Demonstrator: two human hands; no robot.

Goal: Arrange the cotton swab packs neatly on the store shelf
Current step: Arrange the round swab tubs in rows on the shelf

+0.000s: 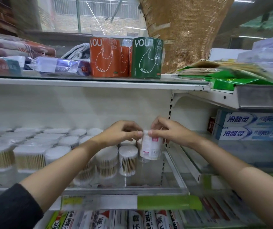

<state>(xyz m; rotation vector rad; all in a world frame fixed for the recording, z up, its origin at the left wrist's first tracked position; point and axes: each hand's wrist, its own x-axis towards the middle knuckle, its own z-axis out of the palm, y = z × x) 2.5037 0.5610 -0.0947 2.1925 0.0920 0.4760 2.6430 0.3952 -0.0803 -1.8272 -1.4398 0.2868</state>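
A cylindrical cotton swab pack (150, 148) with a white and pink label hangs above the right end of the shelf (125, 190). My left hand (122, 132) pinches its top edge from the left. My right hand (167, 129) grips its top from the right, fingers curled round it. Below and to the left, several round clear packs of wooden-stick swabs (127, 160) stand upright in rows. More packs (30, 157) fill the shelf toward the left, some stacked two high.
A clear front rail edges the swab shelf. The shelf above (99, 82) carries orange (105, 57) and green (146, 57) bag rolls and folded cloth. Toothpaste boxes (249, 126) lie on the right-hand shelf, and more boxes (132, 219) lie below.
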